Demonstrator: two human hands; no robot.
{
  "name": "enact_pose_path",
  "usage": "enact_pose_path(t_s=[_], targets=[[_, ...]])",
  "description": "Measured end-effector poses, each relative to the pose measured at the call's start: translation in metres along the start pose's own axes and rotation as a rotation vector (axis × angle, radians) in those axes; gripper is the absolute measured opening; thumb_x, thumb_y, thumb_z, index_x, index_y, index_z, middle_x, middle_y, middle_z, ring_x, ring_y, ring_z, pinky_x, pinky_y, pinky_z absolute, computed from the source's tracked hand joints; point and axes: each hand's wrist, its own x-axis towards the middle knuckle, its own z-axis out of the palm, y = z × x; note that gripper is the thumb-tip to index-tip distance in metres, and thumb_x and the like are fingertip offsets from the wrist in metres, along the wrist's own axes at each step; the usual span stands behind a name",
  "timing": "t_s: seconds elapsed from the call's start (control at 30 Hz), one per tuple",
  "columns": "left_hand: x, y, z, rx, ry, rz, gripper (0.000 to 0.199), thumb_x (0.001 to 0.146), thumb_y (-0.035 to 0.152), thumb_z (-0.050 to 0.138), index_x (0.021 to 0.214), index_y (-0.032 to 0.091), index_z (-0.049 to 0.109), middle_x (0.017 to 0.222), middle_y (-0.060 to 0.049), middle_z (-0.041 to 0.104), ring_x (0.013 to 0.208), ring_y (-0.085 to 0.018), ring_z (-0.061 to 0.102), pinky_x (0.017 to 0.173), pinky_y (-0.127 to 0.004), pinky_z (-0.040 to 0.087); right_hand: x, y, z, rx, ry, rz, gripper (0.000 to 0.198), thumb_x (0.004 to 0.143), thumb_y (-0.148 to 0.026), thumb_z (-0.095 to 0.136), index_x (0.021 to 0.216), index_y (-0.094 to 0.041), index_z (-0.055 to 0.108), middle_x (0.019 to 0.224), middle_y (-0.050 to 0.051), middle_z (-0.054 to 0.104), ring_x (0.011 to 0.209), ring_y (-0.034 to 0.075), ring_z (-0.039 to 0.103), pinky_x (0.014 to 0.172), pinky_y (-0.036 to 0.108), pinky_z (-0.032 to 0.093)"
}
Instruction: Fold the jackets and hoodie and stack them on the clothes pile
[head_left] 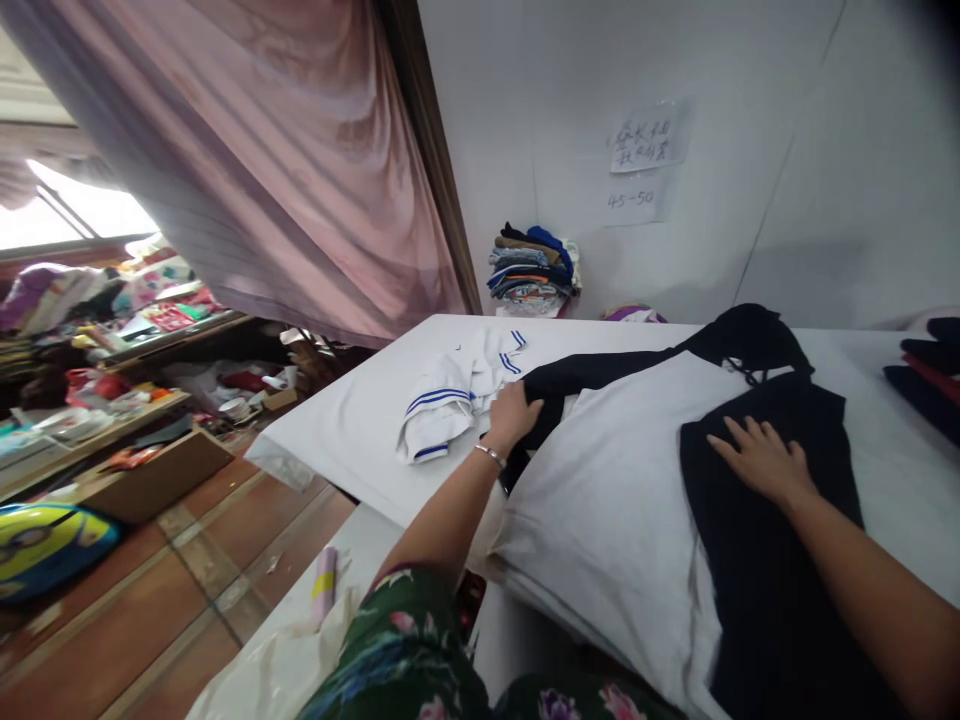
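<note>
A black-and-white hooded top (pixel 622 490) is spread over the white table, its white front hanging past the near edge. Its black hood (pixel 746 335) lies at the far end. My left hand (pixel 513 418), with a bracelet at the wrist, is at the black sleeve on the left, fingers closed on the cloth and partly hidden. On the black part at the right rests my right hand (pixel 765 462), flat with the fingers spread. Just left of my left hand lies a crumpled white garment with blue stripes (pixel 439 400).
A stack of folded clothes (pixel 531 268) stands by the wall beyond the table (pixel 337 420). Dark folded clothes (pixel 930 370) lie at the right edge. A pink curtain (pixel 322 170) hangs at the left. Below it, cardboard boxes (pixel 154 475) and clutter stand on the tiled floor.
</note>
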Motion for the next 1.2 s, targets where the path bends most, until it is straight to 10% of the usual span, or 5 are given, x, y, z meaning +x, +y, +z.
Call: enact_pose_path(t_s=[0.23,0.5,0.67,0.93,1.2], targets=[[0.039,-0.044,0.016,0.057,-0.264,-0.266,0.03,0.076,0.031,0.067,0.101,0.016,0.062,0.108,-0.016,0.069,0.101,-0.028,0.064,0.075,-0.03,0.047,-0.005,-0.01,-0.008,0.017,0.006,0.053,0.072,0.089,-0.061,0.024,0.145,-0.019,0.041,0.153,0.014,0.032,0.142,0.034,0.024,0.109,0.058,0.024],[0.084,-0.016,-0.027,0.021,0.035,-0.155,0.026,0.082,0.012,0.045,0.103,0.02,0.059,0.114,-0.012,0.063,0.108,-0.026,0.057,0.085,-0.035,0.043,-0.012,-0.011,-0.016,0.045,0.018,0.06,0.066,0.09,-0.058,0.027,0.142,-0.02,0.045,0.152,0.011,0.034,0.143,0.029,0.024,0.112,0.054,0.023],[0.088,0.041,-0.057,0.0,0.366,0.454,0.025,0.087,0.007,0.039,0.091,0.02,0.06,0.104,-0.009,0.062,0.113,-0.024,0.052,0.111,-0.047,0.021,-0.012,-0.01,-0.017,0.091,0.021,0.083,0.064,0.089,-0.056,0.033,0.14,-0.019,0.046,0.152,0.011,0.034,0.143,0.028,0.023,0.114,0.053,0.02],[-0.052,0.116,0.04,0.041,-0.015,1.72,0.041,0.098,0.013,0.028,0.095,0.015,0.069,0.119,-0.007,0.064,0.14,-0.023,0.029,0.119,-0.045,0.001,-0.028,-0.034,-0.062,1.13,0.112,0.116,0.059,0.084,-0.061,0.046,0.129,-0.025,0.054,0.143,0.008,0.049,0.134,0.027,0.042,0.11,0.043,0.037],[-0.089,0.086,0.039,-0.171,-0.238,1.469,0.033,0.091,0.01,0.039,0.109,0.018,0.066,0.14,-0.005,0.05,0.137,-0.02,0.035,0.113,-0.033,0.027,-0.084,-0.063,-0.085,1.313,-0.045,0.433,0.063,0.086,-0.055,0.052,0.139,-0.022,0.043,0.139,0.012,0.053,0.123,0.026,0.054,0.104,0.04,0.045]])
